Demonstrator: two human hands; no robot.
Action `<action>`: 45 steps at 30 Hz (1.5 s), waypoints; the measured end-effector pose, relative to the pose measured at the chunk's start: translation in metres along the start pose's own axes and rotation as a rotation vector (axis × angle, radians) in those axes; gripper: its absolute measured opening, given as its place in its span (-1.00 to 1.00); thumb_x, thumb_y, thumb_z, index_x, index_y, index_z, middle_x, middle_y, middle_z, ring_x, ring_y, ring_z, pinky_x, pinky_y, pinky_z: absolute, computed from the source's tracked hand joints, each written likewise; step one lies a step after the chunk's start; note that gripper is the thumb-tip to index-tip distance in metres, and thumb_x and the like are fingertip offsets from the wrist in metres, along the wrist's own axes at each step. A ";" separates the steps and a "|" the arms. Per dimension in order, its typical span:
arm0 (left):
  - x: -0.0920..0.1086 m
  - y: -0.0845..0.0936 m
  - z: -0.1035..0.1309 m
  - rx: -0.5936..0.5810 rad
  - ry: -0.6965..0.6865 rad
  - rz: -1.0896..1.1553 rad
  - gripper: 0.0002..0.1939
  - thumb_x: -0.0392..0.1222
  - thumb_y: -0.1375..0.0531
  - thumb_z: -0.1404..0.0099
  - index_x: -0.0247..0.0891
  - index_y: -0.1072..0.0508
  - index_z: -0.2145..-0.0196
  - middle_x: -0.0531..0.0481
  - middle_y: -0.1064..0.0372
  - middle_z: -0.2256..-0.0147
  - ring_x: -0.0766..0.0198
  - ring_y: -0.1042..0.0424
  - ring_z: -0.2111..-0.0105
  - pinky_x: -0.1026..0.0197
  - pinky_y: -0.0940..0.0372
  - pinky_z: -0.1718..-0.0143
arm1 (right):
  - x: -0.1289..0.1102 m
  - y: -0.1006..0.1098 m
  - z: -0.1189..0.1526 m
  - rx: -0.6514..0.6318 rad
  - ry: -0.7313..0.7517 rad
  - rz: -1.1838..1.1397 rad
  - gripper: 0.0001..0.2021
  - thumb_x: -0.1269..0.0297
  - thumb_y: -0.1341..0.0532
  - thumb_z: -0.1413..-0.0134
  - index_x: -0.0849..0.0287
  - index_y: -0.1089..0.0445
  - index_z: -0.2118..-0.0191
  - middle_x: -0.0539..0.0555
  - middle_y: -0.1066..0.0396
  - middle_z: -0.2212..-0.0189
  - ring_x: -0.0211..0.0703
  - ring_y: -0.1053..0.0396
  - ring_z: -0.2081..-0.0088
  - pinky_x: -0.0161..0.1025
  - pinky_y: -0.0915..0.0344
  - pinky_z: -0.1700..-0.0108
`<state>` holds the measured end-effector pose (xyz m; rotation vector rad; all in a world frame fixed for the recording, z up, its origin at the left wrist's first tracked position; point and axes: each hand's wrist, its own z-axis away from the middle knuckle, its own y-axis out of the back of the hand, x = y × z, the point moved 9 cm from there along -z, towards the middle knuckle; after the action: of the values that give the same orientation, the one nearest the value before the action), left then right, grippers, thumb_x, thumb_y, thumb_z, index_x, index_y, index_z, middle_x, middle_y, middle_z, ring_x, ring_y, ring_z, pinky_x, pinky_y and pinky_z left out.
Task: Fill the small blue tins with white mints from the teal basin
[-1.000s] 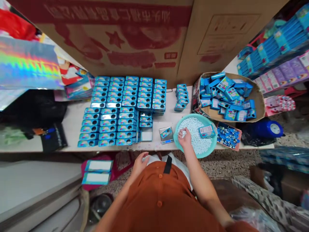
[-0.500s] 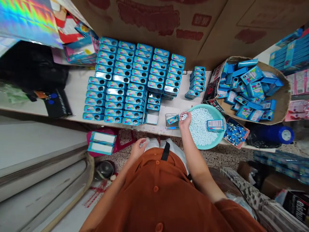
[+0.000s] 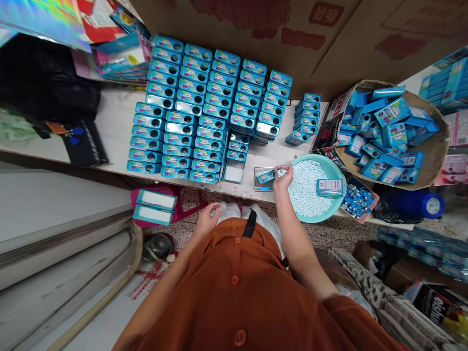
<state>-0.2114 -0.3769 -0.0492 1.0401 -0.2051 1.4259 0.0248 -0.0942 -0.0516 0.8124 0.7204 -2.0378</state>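
The right hand (image 3: 283, 180) is curled around a small handful of white pellets (image 3: 281, 172), some showing between the fingers. It is at the right edge of the scale (image 3: 258, 184), just beside the small blue box (image 3: 266, 176) lying there at a slant. To its right is the turquoise basin (image 3: 337, 170), with more pellets and a larger blue box (image 3: 329, 187) in it. The left hand (image 3: 208, 217) is near the lap, away from the table (image 3: 119, 131), its fingers loosely bent; whether they grip anything, I cannot tell

The step in hand looks like bringing a portion of pellets from basin to box. Letting them into the box would call for lining the fingertips up with its dark round spot, if that is an opening, and a slow, slight loosening of the grip, as a sudden one could scatter pellets over the scale
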 end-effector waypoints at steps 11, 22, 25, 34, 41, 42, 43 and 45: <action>0.002 0.007 0.003 0.009 0.020 -0.009 -0.60 0.09 -0.11 -0.17 -0.23 -0.42 0.16 -0.13 -0.45 0.15 0.12 -0.43 0.14 0.07 -0.30 0.04 | -0.003 -0.005 0.004 0.004 0.026 0.011 -0.64 0.12 -0.01 -0.18 0.11 -0.10 0.61 -0.12 -0.17 0.69 -0.34 -0.35 0.56 -0.32 -0.39 0.35; -0.001 0.009 0.006 0.021 0.023 -0.004 -0.60 0.09 -0.11 -0.18 -0.22 -0.42 0.15 -0.12 -0.45 0.15 0.12 -0.42 0.14 0.09 -0.29 0.06 | -0.006 -0.007 0.006 -0.012 0.108 0.110 -0.64 0.14 0.00 -0.13 0.11 -0.11 0.65 -0.13 -0.09 0.76 -0.28 -0.43 0.43 -0.34 -0.39 0.29; 0.000 0.009 0.006 0.023 0.027 -0.008 -0.61 0.09 -0.12 -0.18 -0.23 -0.42 0.16 -0.12 -0.45 0.16 0.12 -0.42 0.14 0.09 -0.29 0.06 | -0.006 -0.005 0.007 -0.009 0.113 0.126 -0.65 0.16 0.00 -0.13 0.12 -0.15 0.64 -0.09 -0.18 0.75 -0.25 -0.45 0.40 -0.35 -0.37 0.36; 0.002 0.007 0.006 0.024 0.017 0.007 -0.61 0.09 -0.12 -0.17 -0.23 -0.42 0.16 -0.13 -0.45 0.16 0.12 -0.42 0.14 0.07 -0.28 0.03 | -0.009 -0.010 0.011 -0.037 0.185 0.159 -0.65 0.17 -0.01 -0.12 0.13 -0.18 0.65 -0.12 -0.20 0.75 -0.30 -0.43 0.48 -0.34 -0.36 0.28; 0.007 0.008 0.008 0.030 0.018 0.004 -0.60 0.09 -0.13 -0.15 -0.24 -0.42 0.18 -0.15 -0.45 0.16 0.11 -0.42 0.15 0.05 -0.28 0.02 | -0.008 -0.008 0.012 -0.015 0.191 0.170 -0.68 0.15 -0.04 -0.12 0.14 -0.24 0.60 -0.08 -0.32 0.66 -0.30 -0.41 0.51 -0.33 -0.36 0.32; 0.006 0.008 0.008 0.032 0.018 0.007 -0.60 0.09 -0.13 -0.15 -0.24 -0.42 0.18 -0.15 -0.46 0.16 0.12 -0.42 0.15 0.05 -0.29 0.03 | -0.007 -0.007 0.012 -0.013 0.193 0.165 -0.68 0.14 -0.04 -0.12 0.14 -0.25 0.59 -0.08 -0.32 0.65 -0.30 -0.41 0.52 -0.32 -0.36 0.32; 0.006 0.008 0.008 0.034 0.016 0.010 -0.60 0.09 -0.13 -0.15 -0.24 -0.42 0.18 -0.14 -0.46 0.16 0.12 -0.42 0.15 0.05 -0.29 0.03 | -0.007 -0.007 0.012 -0.013 0.197 0.159 -0.68 0.14 -0.04 -0.12 0.14 -0.25 0.59 -0.08 -0.32 0.66 -0.30 -0.41 0.52 -0.32 -0.36 0.33; 0.005 0.008 0.008 0.037 0.011 0.014 -0.60 0.09 -0.13 -0.14 -0.24 -0.42 0.18 -0.14 -0.46 0.17 0.13 -0.42 0.16 0.05 -0.29 0.02 | -0.007 -0.007 0.012 -0.017 0.207 0.149 -0.67 0.15 -0.05 -0.12 0.14 -0.26 0.60 -0.08 -0.32 0.67 -0.29 -0.40 0.52 -0.32 -0.36 0.33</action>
<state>-0.2135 -0.3804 -0.0374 1.0627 -0.1788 1.4523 0.0184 -0.0954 -0.0377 1.0461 0.7660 -1.8301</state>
